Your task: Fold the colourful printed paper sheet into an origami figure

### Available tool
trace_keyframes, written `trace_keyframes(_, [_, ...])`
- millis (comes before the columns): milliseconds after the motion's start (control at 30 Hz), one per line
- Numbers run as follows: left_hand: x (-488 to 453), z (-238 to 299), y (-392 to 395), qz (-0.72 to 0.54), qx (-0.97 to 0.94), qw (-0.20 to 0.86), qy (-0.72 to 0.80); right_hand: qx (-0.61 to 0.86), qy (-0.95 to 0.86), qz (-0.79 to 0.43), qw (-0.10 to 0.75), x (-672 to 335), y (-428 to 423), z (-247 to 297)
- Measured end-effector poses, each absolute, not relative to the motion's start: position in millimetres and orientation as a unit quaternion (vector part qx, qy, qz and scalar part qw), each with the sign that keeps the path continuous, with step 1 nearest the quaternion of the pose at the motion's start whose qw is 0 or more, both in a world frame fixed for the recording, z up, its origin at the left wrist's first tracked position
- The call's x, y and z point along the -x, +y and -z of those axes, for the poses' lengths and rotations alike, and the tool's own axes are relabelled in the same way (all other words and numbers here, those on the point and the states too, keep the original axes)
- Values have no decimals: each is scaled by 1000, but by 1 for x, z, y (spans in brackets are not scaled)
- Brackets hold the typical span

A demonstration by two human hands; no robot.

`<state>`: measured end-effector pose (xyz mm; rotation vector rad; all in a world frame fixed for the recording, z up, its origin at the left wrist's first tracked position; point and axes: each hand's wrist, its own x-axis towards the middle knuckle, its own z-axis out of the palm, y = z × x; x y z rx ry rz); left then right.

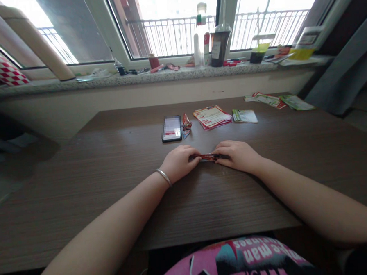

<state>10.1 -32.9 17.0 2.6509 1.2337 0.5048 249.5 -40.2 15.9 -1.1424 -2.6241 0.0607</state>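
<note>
Between my two hands, just above the table [117,157] or resting on it, is a thin dark-red folded strip [207,156], seen nearly edge-on. My left hand [181,162], with a silver bangle at the wrist, pinches its left end between thumb and fingers. The right end is pinched by my right hand [236,156]. My fingers cover both ends, so only the middle shows. Beyond the hands lie a phone [172,135] with a lit, blurred screen and a crumpled red-and-blue folded piece [186,125] beside it.
Past my right hand lie a stack of red-edged printed sheets [211,116] and a small green-and-white stack [244,116]. More printed leaflets [269,100] sit at the far right edge. Bottles, a dark drink cup [219,47] and small items line the stone windowsill [106,82].
</note>
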Motion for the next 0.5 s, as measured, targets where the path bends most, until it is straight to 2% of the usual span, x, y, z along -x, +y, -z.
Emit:
trace_keyframes(267, [-16,-23,-39,-264,-846,201,418,420,-872,-59,246,-243,-45,-18])
trace_keyframes(500, [-19,-28,-44,-317,-847,173,390,397,-856,-101,314,-239,-48,-19])
